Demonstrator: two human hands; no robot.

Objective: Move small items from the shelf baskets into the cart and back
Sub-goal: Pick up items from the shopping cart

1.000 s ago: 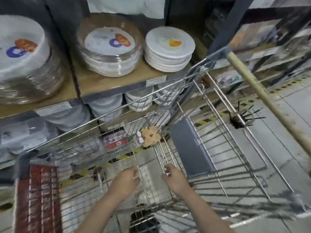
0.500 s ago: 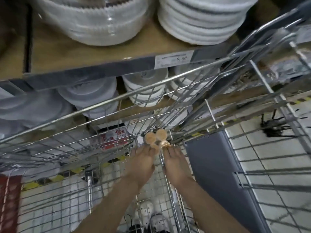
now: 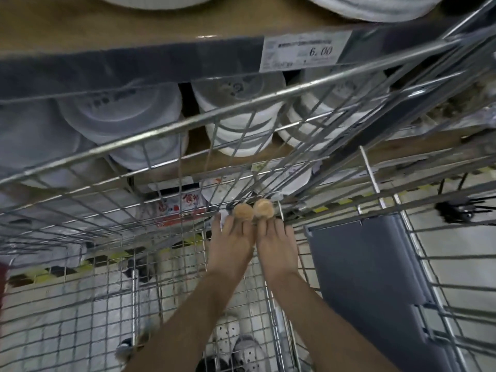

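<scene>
Pompoms [image 3: 253, 215] at the cart's [image 3: 171, 124] far wire corner, touched by straightened fingers of left hand [image 3: 230, 247] and right hand [image 3: 276, 247]; best scooped from beneath, both hands cupped together.

Hands reach the far end of the cart

From near the cart's handle end a second ago, the left hand [image 3: 230, 248] and right hand [image 3: 276, 248] now stretch side by side to the far wire wall, fingers straight, fingertips touching the round orange pieces [image 3: 253, 214], of which two show now.
</scene>
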